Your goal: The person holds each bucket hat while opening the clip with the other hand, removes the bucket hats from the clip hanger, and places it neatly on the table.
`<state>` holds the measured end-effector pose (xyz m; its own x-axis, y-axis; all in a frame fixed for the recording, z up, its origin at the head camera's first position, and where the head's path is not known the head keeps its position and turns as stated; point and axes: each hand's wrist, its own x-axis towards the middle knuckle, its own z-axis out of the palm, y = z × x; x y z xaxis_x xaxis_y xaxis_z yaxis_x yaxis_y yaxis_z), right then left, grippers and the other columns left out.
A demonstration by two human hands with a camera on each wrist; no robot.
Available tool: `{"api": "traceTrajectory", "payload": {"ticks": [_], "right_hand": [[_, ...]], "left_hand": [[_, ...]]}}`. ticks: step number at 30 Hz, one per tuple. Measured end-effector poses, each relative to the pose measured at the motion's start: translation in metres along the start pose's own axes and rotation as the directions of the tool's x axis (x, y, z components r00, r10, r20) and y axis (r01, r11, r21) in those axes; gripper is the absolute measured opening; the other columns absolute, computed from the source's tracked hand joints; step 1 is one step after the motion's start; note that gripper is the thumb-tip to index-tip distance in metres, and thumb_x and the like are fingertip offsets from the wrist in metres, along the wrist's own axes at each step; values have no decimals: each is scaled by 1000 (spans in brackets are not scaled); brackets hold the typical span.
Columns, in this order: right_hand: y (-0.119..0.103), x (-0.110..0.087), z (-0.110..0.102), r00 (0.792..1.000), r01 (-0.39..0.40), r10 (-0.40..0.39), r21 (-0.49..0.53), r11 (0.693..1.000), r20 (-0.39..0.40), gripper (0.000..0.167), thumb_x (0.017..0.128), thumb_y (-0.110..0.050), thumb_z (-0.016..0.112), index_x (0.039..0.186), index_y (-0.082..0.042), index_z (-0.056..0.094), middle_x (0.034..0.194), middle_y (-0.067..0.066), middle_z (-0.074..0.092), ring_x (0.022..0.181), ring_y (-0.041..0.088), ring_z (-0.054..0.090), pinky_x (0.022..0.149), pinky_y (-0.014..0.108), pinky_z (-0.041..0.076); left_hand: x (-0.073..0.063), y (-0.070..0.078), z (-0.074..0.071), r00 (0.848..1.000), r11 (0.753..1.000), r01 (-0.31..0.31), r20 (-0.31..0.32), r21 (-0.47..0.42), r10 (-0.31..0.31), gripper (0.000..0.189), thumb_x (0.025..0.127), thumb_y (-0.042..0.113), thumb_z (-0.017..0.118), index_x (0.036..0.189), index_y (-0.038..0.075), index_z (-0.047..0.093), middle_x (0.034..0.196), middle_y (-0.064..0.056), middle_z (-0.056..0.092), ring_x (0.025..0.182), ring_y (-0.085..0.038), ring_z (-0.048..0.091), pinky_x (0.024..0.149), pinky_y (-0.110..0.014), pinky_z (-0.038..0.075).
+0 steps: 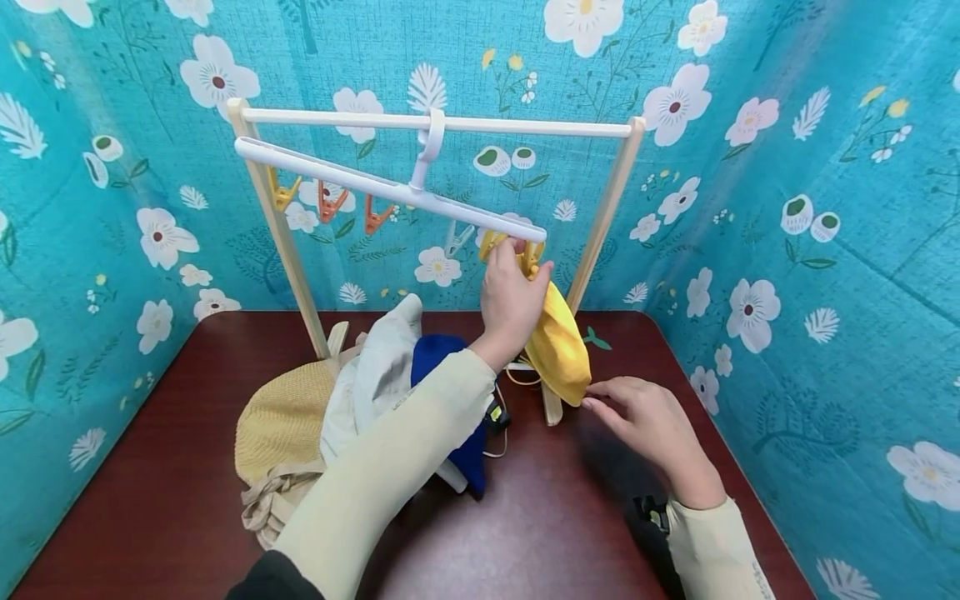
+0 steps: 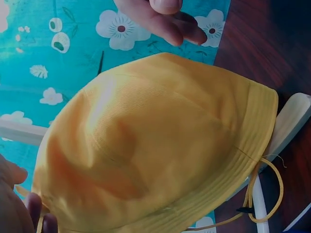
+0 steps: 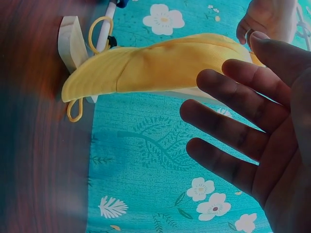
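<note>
A yellow bucket hat [image 1: 558,346] hangs by the right end of a white clip hanger [image 1: 330,173], next to yellow clips [image 1: 534,252]. My left hand [image 1: 513,300] pinches the hat's upper edge just under the hanger bar; its fingertips are partly hidden. In the left wrist view the hat [image 2: 160,136] fills the middle, its cord and black toggle dangling at the brim. Low on the right, my right hand [image 1: 652,417] is beside the hat's lower end. The right wrist view shows that hand's fingers [image 3: 223,124] spread and holding nothing.
The hanger hooks on a wooden rack [image 1: 525,126], tilted down to the right, with orange clips [image 1: 330,202] further left. Below lie a tan woven hat [image 1: 281,417], a pale grey cloth item [image 1: 375,375] and a blue one [image 1: 435,354] on the dark red table [image 1: 540,517]. Flowered curtains surround it.
</note>
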<state>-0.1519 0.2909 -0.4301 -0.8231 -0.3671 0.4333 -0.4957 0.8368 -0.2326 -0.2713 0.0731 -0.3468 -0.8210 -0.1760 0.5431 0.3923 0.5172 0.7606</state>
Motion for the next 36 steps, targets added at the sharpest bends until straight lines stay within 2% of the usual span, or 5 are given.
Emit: {"api": "traceTrajectory", "payload": {"ticks": [11, 17, 21, 28, 36], "right_hand": [[-1, 1, 2, 1000, -20, 20, 7, 1000, 14, 31, 89, -43, 79, 110, -20, 79, 98, -6, 76, 89, 17, 72, 79, 41, 60], [2, 1, 4, 995, -93, 93, 1, 996, 40, 37, 89, -50, 77, 112, -21, 78, 102, -4, 77, 91, 19, 72, 79, 43, 60], [5, 0, 9, 986, -151, 152, -15, 988, 70, 45, 88, -56, 74, 114, -19, 78, 101, -2, 77, 85, 17, 70, 74, 42, 59], [9, 2, 20, 941, -290, 291, -28, 956, 172, 53, 86, -61, 75, 117, -19, 75, 94, -5, 73, 78, 11, 63, 67, 35, 55], [14, 4, 34, 887, -388, 396, -82, 918, 236, 60, 84, -54, 81, 125, -12, 70, 114, 8, 74, 95, 24, 68, 78, 49, 57]], "left_hand": [[6, -3, 11, 996, 998, 59, -72, 8, -59, 44, 94, 49, 71, 114, 15, 50, 110, 0, 54, 92, -14, 60, 73, -30, 54], [9, -1, 14, 993, 996, 88, -74, 2, -88, 44, 93, 51, 71, 110, 16, 50, 104, 0, 53, 87, -14, 57, 67, -29, 49], [11, 1, 15, 992, 995, 103, -76, 10, -102, 40, 94, 47, 73, 107, 16, 51, 104, 1, 55, 87, -13, 58, 67, -29, 49], [13, 2, 16, 991, 993, 110, -81, 36, -107, 40, 93, 48, 73, 107, 17, 51, 103, 2, 55, 86, -13, 58, 67, -30, 49], [14, 1, 17, 992, 991, 91, -92, 97, -82, 35, 97, 45, 69, 104, 16, 50, 98, 1, 54, 81, -15, 58, 65, -31, 49]]}}
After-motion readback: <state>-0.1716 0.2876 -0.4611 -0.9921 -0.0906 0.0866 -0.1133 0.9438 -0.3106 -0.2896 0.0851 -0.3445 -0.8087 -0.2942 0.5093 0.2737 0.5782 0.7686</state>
